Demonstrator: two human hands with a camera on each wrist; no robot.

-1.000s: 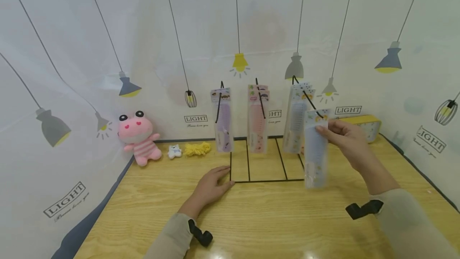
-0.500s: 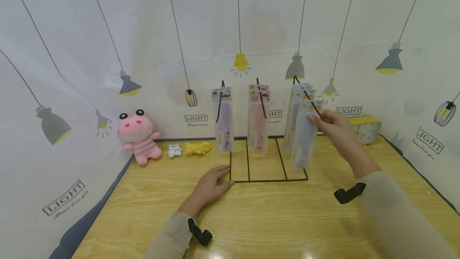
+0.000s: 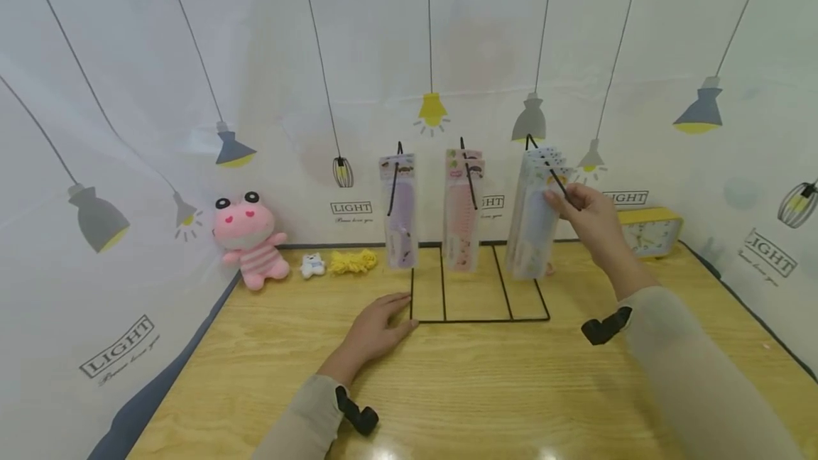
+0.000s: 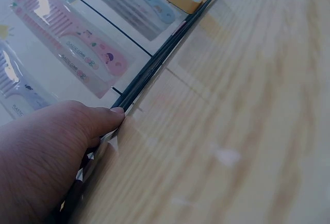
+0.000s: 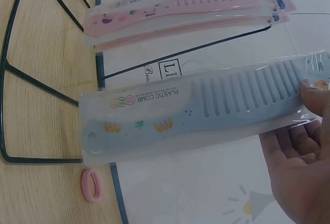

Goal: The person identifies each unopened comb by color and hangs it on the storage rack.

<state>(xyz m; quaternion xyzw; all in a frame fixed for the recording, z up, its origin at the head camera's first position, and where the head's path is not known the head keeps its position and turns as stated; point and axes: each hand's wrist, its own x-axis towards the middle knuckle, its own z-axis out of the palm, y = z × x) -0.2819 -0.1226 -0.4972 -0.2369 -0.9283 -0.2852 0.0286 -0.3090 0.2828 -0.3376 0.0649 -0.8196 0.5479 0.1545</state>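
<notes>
In the head view my right hand [image 3: 597, 222] pinches the top of a packaged blue comb [image 3: 535, 233] on the rack's right hook. The right wrist view shows this comb [image 5: 196, 105] in its clear sleeve, thumb at its top end. More blue packs hang right behind it. The black wire rack [image 3: 473, 321] also bears packaged purple combs [image 3: 402, 226] on the left hook and pink combs [image 3: 461, 226] on the middle one. My left hand [image 3: 377, 329] rests at the front left corner of the rack's base, thumb on the wire [image 4: 149, 69] in the left wrist view.
Behind the rack, to the right, stands a yellow clock [image 3: 650, 233]. A pink hair tie [image 5: 85, 185] lies on the table by the base. Farther left sit a pink plush toy [image 3: 255, 240], a small white bear [image 3: 312, 265] and a yellow yarn bundle [image 3: 353, 261].
My right hand has moved left and back along the right hook, carrying the blue comb up against the packs behind it. The left hand has stayed at the rack's corner.
</notes>
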